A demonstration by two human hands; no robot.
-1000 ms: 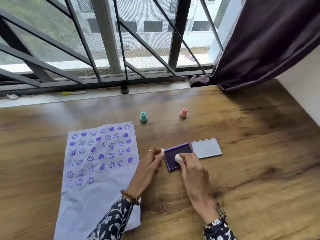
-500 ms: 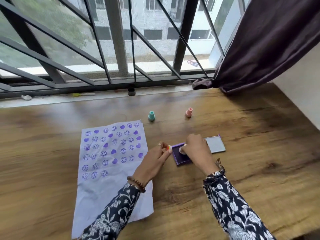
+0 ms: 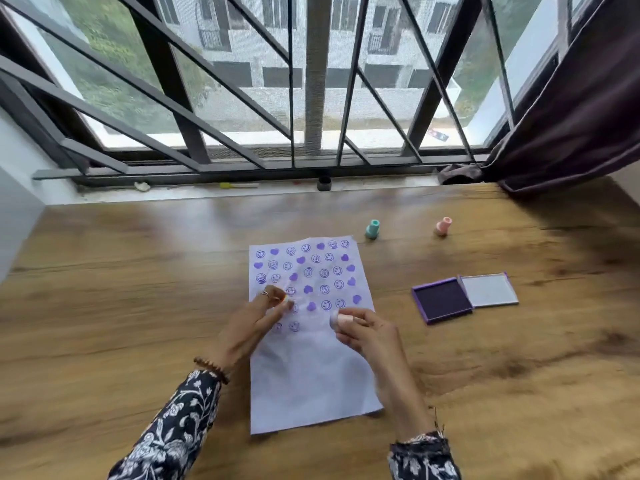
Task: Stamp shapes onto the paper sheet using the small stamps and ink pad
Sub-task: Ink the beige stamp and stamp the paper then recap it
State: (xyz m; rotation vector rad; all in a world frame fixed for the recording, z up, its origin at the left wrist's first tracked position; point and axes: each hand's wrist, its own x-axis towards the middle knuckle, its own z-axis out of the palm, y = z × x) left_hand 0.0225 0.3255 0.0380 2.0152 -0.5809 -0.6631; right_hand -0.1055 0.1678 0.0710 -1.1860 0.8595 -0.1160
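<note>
A white paper sheet (image 3: 311,372) lies on the wooden table, its upper half covered in purple smileys and hearts. My left hand (image 3: 258,318) pinches a small stamp (image 3: 285,299), blurred, over the sheet's left side among the prints. My right hand (image 3: 363,332) holds a pale pink stamp (image 3: 341,320) just above the sheet near the lowest row of prints. The purple ink pad (image 3: 441,300) lies open to the right of the sheet, its lid (image 3: 488,289) flat beside it.
A teal stamp (image 3: 372,229) and a pink stamp (image 3: 443,226) stand on the table beyond the sheet. A window with dark bars runs along the far edge, with a small black cap (image 3: 324,183) on the sill. A dark curtain (image 3: 571,116) hangs at the right.
Both hands have left the ink pad and moved left over the paper sheet, each carrying its stamp. The camera view has shifted, so the pad now lies to the right.
</note>
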